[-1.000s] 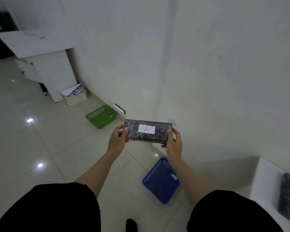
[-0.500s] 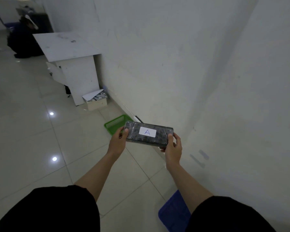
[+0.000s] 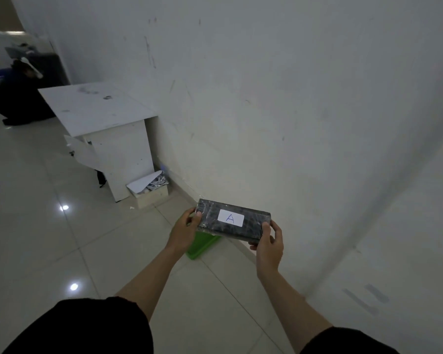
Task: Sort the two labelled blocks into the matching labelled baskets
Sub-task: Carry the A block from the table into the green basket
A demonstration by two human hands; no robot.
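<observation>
A dark block wrapped in clear film (image 3: 251, 227) carries a white label marked "A". I hold it level in front of me at its two short ends. My left hand (image 3: 183, 229) grips the left end and my right hand (image 3: 269, 242) grips the right end. Directly under the block, on the floor by the wall, lies the green basket (image 3: 202, 245); only its near corner shows past the block and my left hand. The blue basket and the other block are out of view.
A white wall (image 3: 292, 111) runs close along my right. A white desk (image 3: 100, 111) stands against it ahead, with a small open box of papers (image 3: 150, 191) at its foot. A person in dark clothes (image 3: 18, 95) crouches far left on the tiled floor.
The view has swung left and forward along the wall. The blue basket has dropped out of sight and the green basket now lies under the block. Both hands keep the same hold.
</observation>
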